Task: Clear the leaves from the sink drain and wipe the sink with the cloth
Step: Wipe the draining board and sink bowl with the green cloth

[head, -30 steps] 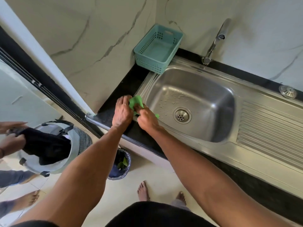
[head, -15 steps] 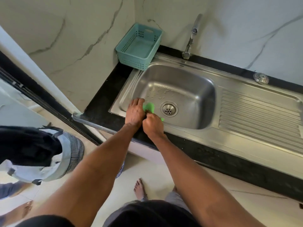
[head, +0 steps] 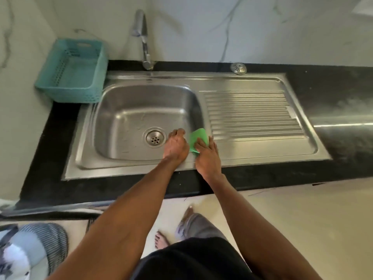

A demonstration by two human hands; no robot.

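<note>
Head view looks down on a black counter (head: 333, 93) set against a white marble wall (head: 201, 27). One steel sink (head: 105, 122) sits in the counter, with one ribbed drain board (head: 252, 116) at its 3 o'clock side. One round drain (head: 155, 137) lies in the bowl floor, and no leaves show on it. One tap (head: 144, 41) stands at 12 o'clock from the bowl. One small round metal cap (head: 238, 68) sits on the counter at 1 o'clock from the bowl. One teal basket (head: 70, 71) stands at 10 o'clock, in the corner, just beside the sink rim.

Two hands reach over the near edge of the sink. The left hand (head: 176, 145) is curled, close to the drain at its 3 o'clock side; I cannot tell if it holds anything. The right hand (head: 207, 154) lies flat with straight fingers on one green cloth (head: 198, 138), pressing it on the rim between the bowl and the drain board. The two hands are just beside each other.

Below the counter is a pale tile floor (head: 302, 219). Two bare feet show there. At 8 o'clock is a grey and white striped thing (head: 40, 243), too blurred to name.
</note>
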